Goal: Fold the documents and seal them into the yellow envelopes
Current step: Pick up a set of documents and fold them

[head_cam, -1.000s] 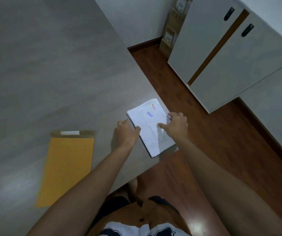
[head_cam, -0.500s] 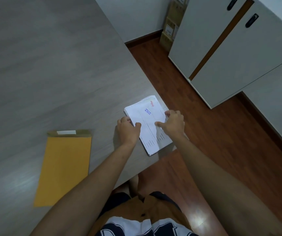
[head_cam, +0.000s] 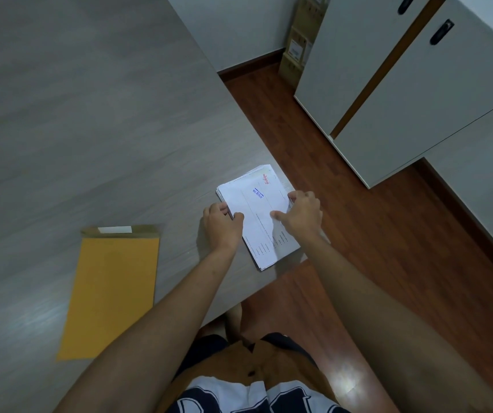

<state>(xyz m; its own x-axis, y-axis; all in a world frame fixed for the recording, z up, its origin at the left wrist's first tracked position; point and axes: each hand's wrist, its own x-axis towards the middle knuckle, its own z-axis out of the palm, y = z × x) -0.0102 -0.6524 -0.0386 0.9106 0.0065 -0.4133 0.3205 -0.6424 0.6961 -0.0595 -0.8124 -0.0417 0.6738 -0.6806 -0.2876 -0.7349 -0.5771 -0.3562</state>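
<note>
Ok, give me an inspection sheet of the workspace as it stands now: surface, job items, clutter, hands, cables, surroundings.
Surface: grey wood-grain table, mostly bare.
Job's things: stack of white documents near the table's right edge, still flat, red and blue print on top; yellow envelope lying flat to the left, apart from the papers, flap open with white strip showing.
Clutter: nothing seen.
Hands: left hand grips the stack's left edge; right hand presses on its right side, thumb on the top sheet.
Cables: nothing seen.
Surroundings: reddish wood floor, white cabinet with dark handles, cardboard boxes against the wall.
</note>
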